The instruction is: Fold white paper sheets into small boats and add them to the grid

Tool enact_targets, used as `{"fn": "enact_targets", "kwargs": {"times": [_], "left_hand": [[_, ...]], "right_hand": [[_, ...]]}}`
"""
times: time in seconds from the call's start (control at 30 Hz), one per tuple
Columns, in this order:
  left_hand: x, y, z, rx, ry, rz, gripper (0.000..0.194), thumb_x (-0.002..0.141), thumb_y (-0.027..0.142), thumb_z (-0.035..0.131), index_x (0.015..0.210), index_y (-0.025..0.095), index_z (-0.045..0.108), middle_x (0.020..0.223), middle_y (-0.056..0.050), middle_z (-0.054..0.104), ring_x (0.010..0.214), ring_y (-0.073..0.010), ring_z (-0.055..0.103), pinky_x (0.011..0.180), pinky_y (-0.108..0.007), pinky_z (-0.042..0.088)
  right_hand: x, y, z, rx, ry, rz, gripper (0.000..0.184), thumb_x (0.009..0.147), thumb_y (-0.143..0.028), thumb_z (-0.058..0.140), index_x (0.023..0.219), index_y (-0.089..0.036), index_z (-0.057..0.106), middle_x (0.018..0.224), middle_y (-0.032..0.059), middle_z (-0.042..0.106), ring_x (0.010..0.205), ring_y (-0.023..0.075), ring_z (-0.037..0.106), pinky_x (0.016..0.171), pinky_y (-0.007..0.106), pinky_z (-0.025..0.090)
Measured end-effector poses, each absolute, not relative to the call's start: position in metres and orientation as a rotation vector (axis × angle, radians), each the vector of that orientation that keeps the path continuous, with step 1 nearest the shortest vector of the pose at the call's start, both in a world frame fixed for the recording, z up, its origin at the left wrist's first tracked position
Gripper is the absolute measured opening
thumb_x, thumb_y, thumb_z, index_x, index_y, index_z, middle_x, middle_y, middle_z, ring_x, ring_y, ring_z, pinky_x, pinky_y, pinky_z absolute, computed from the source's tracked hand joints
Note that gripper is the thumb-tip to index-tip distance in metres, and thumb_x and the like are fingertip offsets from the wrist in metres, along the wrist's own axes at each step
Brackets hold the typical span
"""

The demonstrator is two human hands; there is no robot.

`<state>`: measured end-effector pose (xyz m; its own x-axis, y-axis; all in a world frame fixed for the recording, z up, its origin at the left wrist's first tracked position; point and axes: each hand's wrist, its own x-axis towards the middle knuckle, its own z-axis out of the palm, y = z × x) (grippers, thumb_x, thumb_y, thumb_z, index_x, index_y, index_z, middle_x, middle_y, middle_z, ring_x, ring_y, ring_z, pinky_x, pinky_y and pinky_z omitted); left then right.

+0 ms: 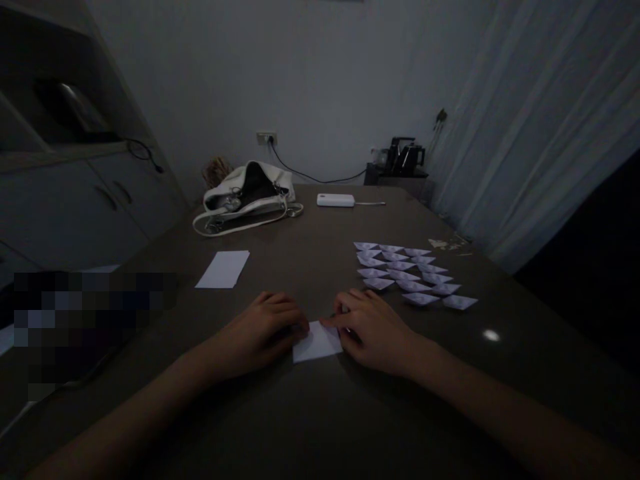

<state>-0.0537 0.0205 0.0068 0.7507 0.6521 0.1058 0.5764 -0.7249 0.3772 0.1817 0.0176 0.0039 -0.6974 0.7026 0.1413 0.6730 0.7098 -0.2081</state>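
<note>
A small white sheet of paper (pixel 316 345), seemingly folded, lies on the table between my hands. My left hand (pixel 267 330) has its curled fingers pressed on the paper's left edge. On the opposite side, my right hand (pixel 370 328) grips the upper right corner with thumb and bent fingers. Several folded paper boats (pixel 400 265) stand in rows beyond my right hand. Past my left hand rests a stack of white paper (pixel 223 269). My palms hide parts of the paper's side edges.
The dark table (pixel 320 427) runs back to the wall. A white handbag (pixel 250 193) sits at the far left, and a white power strip or power bank (pixel 335 200) lies near the back edge. Paper scraps (pixel 440 245) are at the right edge; a black kettle (pixel 411 159) stands behind.
</note>
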Motion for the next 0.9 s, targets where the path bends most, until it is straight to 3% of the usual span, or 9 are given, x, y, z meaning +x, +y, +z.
{"fn": "enact_targets", "kwargs": {"times": [0.17, 0.3, 0.47, 0.6, 0.73, 0.9], "left_hand": [[-0.054, 0.02, 0.006, 2.614, 0.953, 0.341, 0.014, 0.091, 0.021, 0.047, 0.099, 0.023, 0.059, 0.096, -0.001, 0.061, 0.096, -0.019, 0.053, 0.086, -0.033, 0.033], [-0.054, 0.02, 0.006, 2.602, 0.957, 0.342, 0.014, 0.092, 0.023, 0.047, 0.101, 0.024, 0.059, 0.098, -0.001, 0.061, 0.097, -0.019, 0.053, 0.087, -0.033, 0.032], [-0.053, 0.02, 0.005, 2.599, 0.948, 0.322, 0.016, 0.094, 0.024, 0.045, 0.104, 0.024, 0.057, 0.102, -0.001, 0.06, 0.099, -0.019, 0.052, 0.089, -0.034, 0.032], [-0.052, 0.019, 0.002, 2.617, 0.937, 0.308, 0.021, 0.094, 0.019, 0.042, 0.111, 0.023, 0.054, 0.106, -0.002, 0.059, 0.1, -0.0186, 0.051, 0.09, -0.035, 0.032], [-0.048, 0.018, -0.002, 2.682, 0.945, 0.285, 0.031, 0.095, 0.021, 0.041, 0.124, 0.024, 0.049, 0.11, -0.005, 0.055, 0.101, -0.0206, 0.05, 0.088, -0.036, 0.033], [-0.043, 0.015, -0.004, 2.782, 0.951, 0.23, 0.036, 0.095, 0.027, 0.04, 0.13, 0.024, 0.047, 0.106, -0.008, 0.053, 0.096, -0.0229, 0.049, 0.083, -0.037, 0.035]], "right_hand": [[0.19, 0.02, 0.008, -1.275, -2.636, 0.186, 0.028, 0.078, -0.011, 0.056, 0.094, -0.025, 0.074, 0.091, 0.0062, 0.058, 0.09, 0.0206, 0.051, 0.08, 0.036, 0.036], [0.191, 0.021, 0.007, -1.271, -2.615, 0.245, 0.031, 0.076, -0.007, 0.056, 0.096, -0.024, 0.073, 0.09, 0.0061, 0.058, 0.088, 0.0195, 0.052, 0.078, 0.033, 0.038], [0.184, 0.017, 0.005, -1.204, -2.642, 0.236, 0.023, 0.078, -0.007, 0.053, 0.094, -0.016, 0.068, 0.093, 0.0072, 0.059, 0.089, 0.0187, 0.052, 0.079, 0.032, 0.04], [0.178, 0.012, 0.004, -1.159, -2.675, 0.152, 0.014, 0.087, -0.019, 0.051, 0.09, -0.012, 0.063, 0.094, 0.0086, 0.06, 0.087, 0.0191, 0.052, 0.079, 0.033, 0.041], [0.175, 0.008, 0.002, -1.164, -2.7, 0.082, 0.023, 0.088, -0.033, 0.055, 0.093, -0.012, 0.062, 0.096, 0.0096, 0.06, 0.09, 0.0215, 0.053, 0.08, 0.036, 0.041], [0.174, 0.007, 0.001, -1.193, -2.706, 0.039, 0.028, 0.084, -0.037, 0.06, 0.095, -0.011, 0.062, 0.096, 0.0101, 0.06, 0.091, 0.023, 0.053, 0.079, 0.037, 0.042]]}}
